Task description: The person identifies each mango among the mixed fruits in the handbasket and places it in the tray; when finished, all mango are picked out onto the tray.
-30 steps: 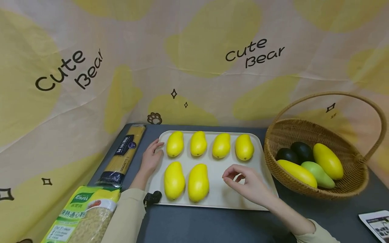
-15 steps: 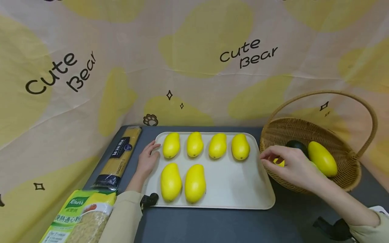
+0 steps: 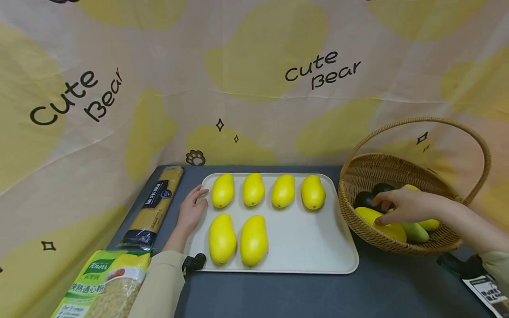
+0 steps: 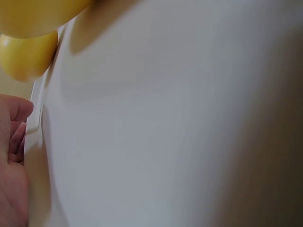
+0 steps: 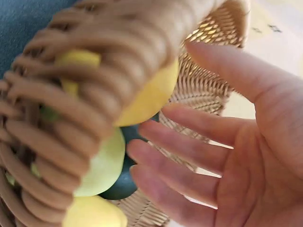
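My left hand (image 3: 191, 212) rests at the left rim of a white tray (image 3: 310, 247), fingers loosely bent along the edge. On the tray lie yellow mangoes: a back row of several (image 3: 283, 191) and two in front (image 3: 254, 240). My right hand (image 3: 411, 205) reaches into a wicker basket (image 3: 354, 221), over a yellow mango (image 3: 379, 223). In the right wrist view its fingers are spread, thumb apart, near a yellow mango (image 5: 154, 94); contact is unclear. A green mango (image 3: 415, 232) and dark avocado-like fruits (image 3: 363, 200) lie there too. Another yellow mango is partly hidden by my hand.
A spaghetti pack (image 3: 157, 203) lies left of the tray, with a Knorr pasta bag (image 3: 105, 282) nearer. The basket's tall handle (image 3: 433, 120) arches over the fruit. A printed card or device (image 3: 487, 291) lies at the right. A patterned cloth hangs behind.
My right hand has moved rightward from above the tray's front right into the basket, its fingers spreading. The left hand keeps its place at the tray rim. The view has shifted slightly.
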